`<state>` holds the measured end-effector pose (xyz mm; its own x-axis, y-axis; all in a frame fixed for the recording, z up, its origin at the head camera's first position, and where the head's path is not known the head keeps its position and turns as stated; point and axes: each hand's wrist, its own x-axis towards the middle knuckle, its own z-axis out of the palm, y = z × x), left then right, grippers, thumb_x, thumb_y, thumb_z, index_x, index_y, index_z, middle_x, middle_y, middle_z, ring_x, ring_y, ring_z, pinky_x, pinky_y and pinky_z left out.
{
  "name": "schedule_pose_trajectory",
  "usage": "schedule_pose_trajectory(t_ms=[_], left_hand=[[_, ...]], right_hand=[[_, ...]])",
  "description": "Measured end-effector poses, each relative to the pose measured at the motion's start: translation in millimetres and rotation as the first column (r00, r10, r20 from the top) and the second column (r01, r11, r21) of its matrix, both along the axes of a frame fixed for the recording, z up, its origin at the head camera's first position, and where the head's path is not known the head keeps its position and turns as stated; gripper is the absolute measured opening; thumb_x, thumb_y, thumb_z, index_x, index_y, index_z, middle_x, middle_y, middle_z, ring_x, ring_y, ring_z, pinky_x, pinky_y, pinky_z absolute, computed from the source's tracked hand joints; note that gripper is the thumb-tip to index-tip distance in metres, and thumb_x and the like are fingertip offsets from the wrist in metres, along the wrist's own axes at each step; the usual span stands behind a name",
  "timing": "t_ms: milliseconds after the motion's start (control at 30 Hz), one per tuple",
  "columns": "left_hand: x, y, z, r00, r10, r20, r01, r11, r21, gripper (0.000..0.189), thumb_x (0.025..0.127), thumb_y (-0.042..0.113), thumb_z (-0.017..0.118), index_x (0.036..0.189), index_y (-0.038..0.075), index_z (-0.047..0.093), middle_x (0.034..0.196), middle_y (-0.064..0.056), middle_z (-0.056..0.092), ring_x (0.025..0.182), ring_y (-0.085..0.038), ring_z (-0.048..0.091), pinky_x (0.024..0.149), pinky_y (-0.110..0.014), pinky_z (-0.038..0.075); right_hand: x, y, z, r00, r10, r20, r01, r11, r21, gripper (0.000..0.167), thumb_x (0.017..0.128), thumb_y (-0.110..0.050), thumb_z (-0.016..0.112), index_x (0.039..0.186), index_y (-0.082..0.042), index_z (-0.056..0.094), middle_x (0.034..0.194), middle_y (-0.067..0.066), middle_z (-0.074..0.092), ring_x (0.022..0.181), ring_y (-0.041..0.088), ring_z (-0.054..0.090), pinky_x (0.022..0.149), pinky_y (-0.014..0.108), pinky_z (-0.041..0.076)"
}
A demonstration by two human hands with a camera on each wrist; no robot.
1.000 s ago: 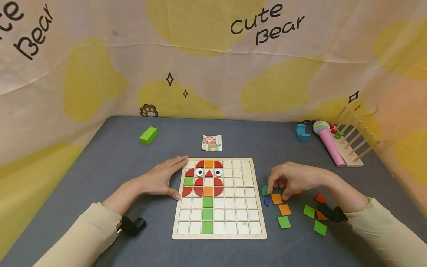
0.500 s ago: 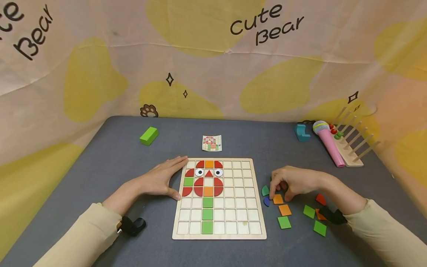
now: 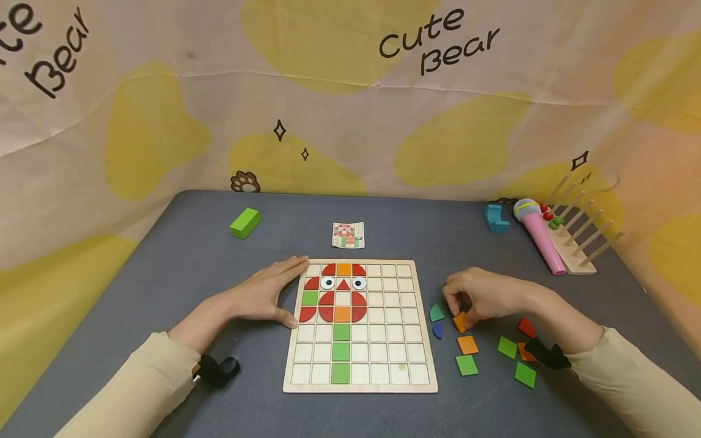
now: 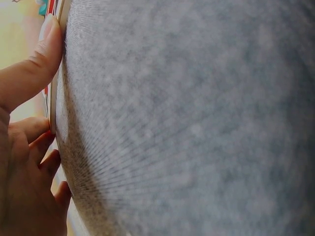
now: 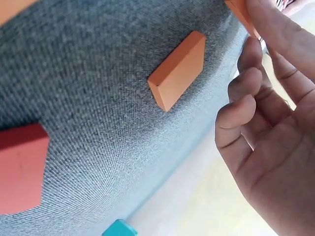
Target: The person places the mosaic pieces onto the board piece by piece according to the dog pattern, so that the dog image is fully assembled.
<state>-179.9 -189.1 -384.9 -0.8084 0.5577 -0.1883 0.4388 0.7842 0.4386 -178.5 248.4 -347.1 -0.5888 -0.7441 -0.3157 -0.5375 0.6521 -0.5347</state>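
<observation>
The right hand (image 3: 484, 298) pinches a tilted orange tile (image 3: 459, 322) between its fingers, right of the grid board (image 3: 361, 388), while the left hand (image 3: 265, 295), thumb apart from fingers, touches that board's left edge.

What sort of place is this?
Probably a children's play area, perhaps a staged one: there's a wooden grid puzzle board, a pink toy microphone and a creased cloth backdrop printed "Cute Bear".

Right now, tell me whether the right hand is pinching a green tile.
No, the right hand pinches an orange tile, tilted, to the right of the wooden grid board.
</observation>
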Motion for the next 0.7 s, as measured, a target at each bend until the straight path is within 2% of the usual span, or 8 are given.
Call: schedule_pose_trajectory(t_ms=[267,567,700], left_hand=[[0.6,-0.1,0.1,1.0,-0.001,0.003,0.001,1.0,0.003,0.115,0.067,0.049,0.086,0.158,0.011,0.025,0.167,-0.008,0.021,0.155,-0.036,0.018,0.122,-0.064,0.02],[1.2,0.3,1.9,1.0,-0.007,0.0,0.007,1.0,0.005,0.115,0.068,0.049,0.085,0.157,0.011,0.025,0.167,-0.009,0.021,0.155,-0.036,0.018,0.121,-0.064,0.02],[1.4,0.5,2.1,1.0,-0.01,-0.003,0.01,1.0,0.007,0.115,0.067,0.049,0.085,0.157,0.01,0.025,0.166,-0.009,0.022,0.155,-0.036,0.019,0.122,-0.063,0.02]], right_hand=[[1.1,-6,4.8,0.998,-0.021,0.063,0.022,0.999,-0.023,0.021,0.08,-0.017,0.08,0.075,-0.019,0.06,0.068,-0.012,0.054,0.061,0.003,0.05,0.054,0.017,0.042],[4.5,-28,6.5,0.998,0.008,0.062,-0.001,0.994,-0.11,0.014,0.086,-0.015,0.075,0.09,-0.02,0.063,0.077,-0.011,0.06,0.069,0.002,0.054,0.063,0.019,0.049],[7.3,-40,3.8,0.999,0.013,0.03,-0.009,0.99,-0.141,0.012,0.088,-0.015,0.074,0.094,-0.019,0.064,0.079,-0.011,0.062,0.071,0.0,0.054,0.066,0.018,0.051]])
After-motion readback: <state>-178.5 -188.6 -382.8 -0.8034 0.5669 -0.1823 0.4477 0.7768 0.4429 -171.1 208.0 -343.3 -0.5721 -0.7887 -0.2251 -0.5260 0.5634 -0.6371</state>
